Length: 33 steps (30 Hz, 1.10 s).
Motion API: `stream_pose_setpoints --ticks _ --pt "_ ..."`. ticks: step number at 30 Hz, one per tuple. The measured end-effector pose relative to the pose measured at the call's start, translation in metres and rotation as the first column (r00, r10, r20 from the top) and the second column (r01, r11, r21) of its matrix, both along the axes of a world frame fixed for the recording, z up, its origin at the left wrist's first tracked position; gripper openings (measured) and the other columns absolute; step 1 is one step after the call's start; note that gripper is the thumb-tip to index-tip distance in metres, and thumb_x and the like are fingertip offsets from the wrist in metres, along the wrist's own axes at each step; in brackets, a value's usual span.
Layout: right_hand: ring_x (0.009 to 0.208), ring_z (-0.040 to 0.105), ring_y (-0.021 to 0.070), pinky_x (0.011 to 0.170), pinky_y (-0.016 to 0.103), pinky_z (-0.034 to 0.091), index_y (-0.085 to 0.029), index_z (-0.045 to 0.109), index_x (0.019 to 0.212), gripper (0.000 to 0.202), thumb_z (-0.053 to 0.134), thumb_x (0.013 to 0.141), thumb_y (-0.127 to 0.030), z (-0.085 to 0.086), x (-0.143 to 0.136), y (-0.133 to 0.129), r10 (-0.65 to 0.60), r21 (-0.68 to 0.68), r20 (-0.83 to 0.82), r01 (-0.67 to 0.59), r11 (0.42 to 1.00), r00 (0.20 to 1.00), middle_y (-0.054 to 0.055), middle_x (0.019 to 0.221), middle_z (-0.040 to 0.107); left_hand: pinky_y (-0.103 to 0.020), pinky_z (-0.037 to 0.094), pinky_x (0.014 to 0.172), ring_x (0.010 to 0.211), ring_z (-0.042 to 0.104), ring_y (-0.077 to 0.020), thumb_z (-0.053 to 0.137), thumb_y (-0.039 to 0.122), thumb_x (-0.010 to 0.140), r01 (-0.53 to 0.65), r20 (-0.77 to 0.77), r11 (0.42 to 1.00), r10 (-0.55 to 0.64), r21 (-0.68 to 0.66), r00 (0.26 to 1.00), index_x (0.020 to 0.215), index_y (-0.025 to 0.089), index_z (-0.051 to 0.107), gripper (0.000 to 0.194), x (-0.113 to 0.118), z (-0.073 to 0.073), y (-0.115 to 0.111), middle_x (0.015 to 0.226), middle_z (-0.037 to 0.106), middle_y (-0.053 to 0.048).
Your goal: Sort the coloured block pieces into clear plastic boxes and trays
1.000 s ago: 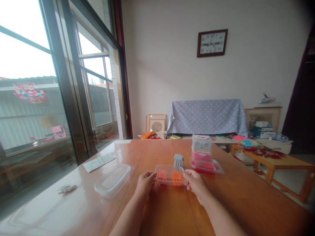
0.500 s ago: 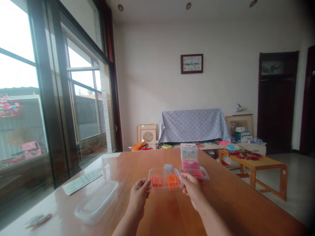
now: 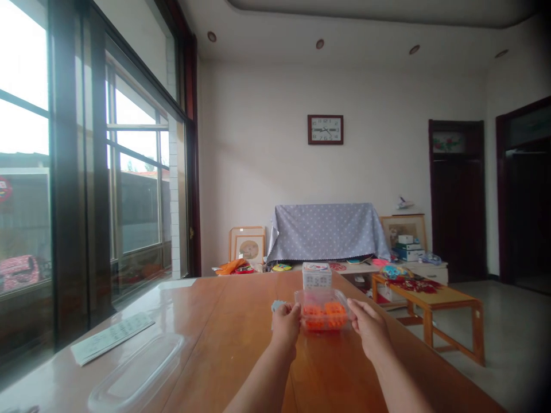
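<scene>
Between my two hands is a clear plastic container [image 3: 323,296] with orange blocks [image 3: 325,315] showing inside. My left hand [image 3: 286,328] pinches its left edge, fingers closed. At the opposite edge, my right hand [image 3: 371,328] grips it in the same way. Behind the container stands a white patterned box [image 3: 317,276]; the pink container under that box is mostly hidden. A small light-blue piece [image 3: 279,304] peeks out just behind my left hand.
On the left of the wooden table [image 3: 224,344] lie a clear plastic lid [image 3: 138,373] and a printed paper sheet [image 3: 112,338]. A low wooden bench [image 3: 447,298] stands beyond the table's right edge. The window [image 3: 138,195] is at the left.
Both hands have carried the orange-filled container to the right, so it now overlaps the pink container in my view. My view has tilted up and turned slightly right.
</scene>
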State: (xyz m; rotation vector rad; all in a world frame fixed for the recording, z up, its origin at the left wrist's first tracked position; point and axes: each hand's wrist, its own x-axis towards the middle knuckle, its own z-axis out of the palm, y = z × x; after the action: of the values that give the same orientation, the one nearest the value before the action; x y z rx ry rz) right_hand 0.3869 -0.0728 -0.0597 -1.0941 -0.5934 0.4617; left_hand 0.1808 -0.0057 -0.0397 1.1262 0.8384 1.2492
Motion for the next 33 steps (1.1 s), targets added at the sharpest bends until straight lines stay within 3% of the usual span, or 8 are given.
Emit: stream_pose_setpoints --ticks 5,10,20,33 --pt "0.058 0.053 0.0128 0.051 0.023 0.041 -0.016 0.075 0.095 0.062 0.082 0.061 -0.067 -0.02 0.021 0.015 -0.057 -0.021 -0.038 0.056 0.998 0.998 -0.001 0.064 0.063 -0.021 0.032 0.046 0.044 0.044 -0.0084 0.079 0.047 0.071 -0.04 -0.027 0.999 0.04 0.002 0.999 0.07 0.018 0.056 0.037 0.031 -0.008 0.011 0.055 0.053 0.003" --pt "0.061 0.058 0.0156 0.058 0.027 0.046 -0.016 0.074 0.111 0.068 0.08 0.064 -0.066 -0.035 0.029 0.02 -0.04 -0.008 -0.028 0.04 0.999 0.999 0.002 0.074 0.071 -0.021 0.034 0.045 0.044 0.045 -0.0089 0.076 0.045 0.077 -0.062 -0.07 0.998 0.062 0.001 0.996 0.073 0.018 0.056 0.033 0.046 -0.018 0.024 0.055 0.052 0.003" --pt "0.069 0.063 0.0174 0.064 0.028 0.048 -0.016 0.07 0.119 0.068 0.077 0.07 -0.063 -0.033 0.025 0.016 0.016 -0.032 0.007 -0.016 0.999 1.0 0.004 0.081 0.074 -0.022 0.037 0.047 0.048 0.05 -0.0111 0.07 0.054 0.081 -0.064 -0.131 0.998 0.067 0.027 0.989 0.077 0.018 0.062 0.036 0.052 -0.022 0.041 0.056 0.053 0.003" --pt "0.068 0.063 0.0175 0.059 0.027 0.048 -0.017 0.07 0.118 0.068 0.077 0.069 -0.063 -0.027 0.017 0.014 0.017 -0.036 0.049 -0.015 0.999 0.999 0.004 0.081 0.073 -0.025 0.045 0.055 0.057 0.061 -0.0142 0.067 0.043 0.082 -0.071 -0.157 0.997 0.076 0.035 0.985 0.095 0.016 0.063 0.031 0.04 -0.027 0.032 0.074 0.065 -0.003"
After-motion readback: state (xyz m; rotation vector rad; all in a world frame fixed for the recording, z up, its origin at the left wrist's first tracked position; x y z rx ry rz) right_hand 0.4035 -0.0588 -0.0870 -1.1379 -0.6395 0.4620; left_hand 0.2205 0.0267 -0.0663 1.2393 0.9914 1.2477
